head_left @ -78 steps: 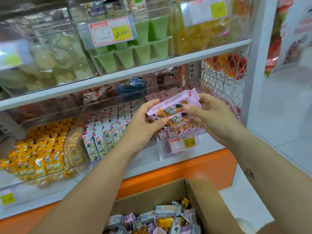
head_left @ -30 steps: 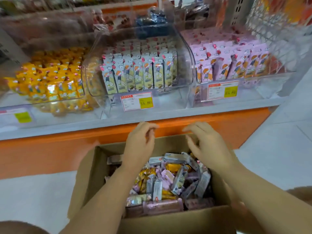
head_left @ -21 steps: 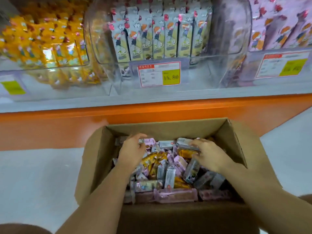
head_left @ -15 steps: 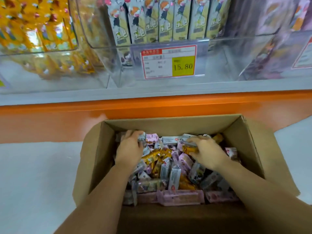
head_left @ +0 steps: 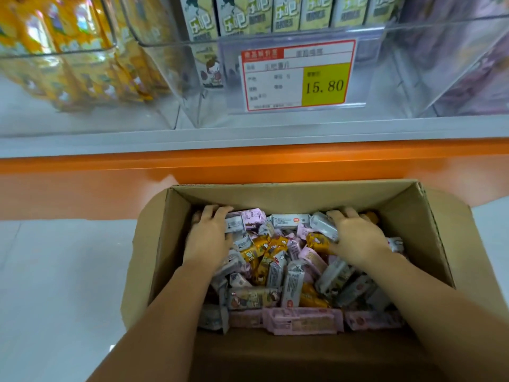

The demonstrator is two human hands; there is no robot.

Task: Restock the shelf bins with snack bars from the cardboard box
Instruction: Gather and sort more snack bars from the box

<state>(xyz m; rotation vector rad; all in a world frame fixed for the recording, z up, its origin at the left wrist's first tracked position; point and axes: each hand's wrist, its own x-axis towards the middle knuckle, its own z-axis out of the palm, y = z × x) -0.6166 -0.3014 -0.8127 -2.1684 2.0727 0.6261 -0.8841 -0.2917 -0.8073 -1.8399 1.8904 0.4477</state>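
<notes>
A price tag (head_left: 297, 75) at the upper middle of the frame has a red header with blurred writing and a yellow patch that reads "15.80". It is clipped to the front of a clear middle bin (head_left: 170, 70). The pale green bars (head_left: 261, 15) standing in that bin are printed with "乐吧". At the upper left a bin holds yellow packs (head_left: 68, 37), and at the upper right there are purple packs (head_left: 468, 73); the print on both is too blurred to read. The open box (head_left: 289, 194) fills the lower middle, below the orange shelf base (head_left: 110, 172), and holds a loose heap of snack bars (head_left: 275, 260) in grey, yellow and pink wrappers with small unreadable labels. The left hand (head_left: 209, 241) lies palm down on the heap at the box's far left, fingers loosely stretched and resting on the bars. The right hand (head_left: 355, 238) lies palm down at the far right, fingers bent over grey bars and thumb against a yellow one. Its fingertips are hidden, so it cannot be told whether it grips anything.
</notes>
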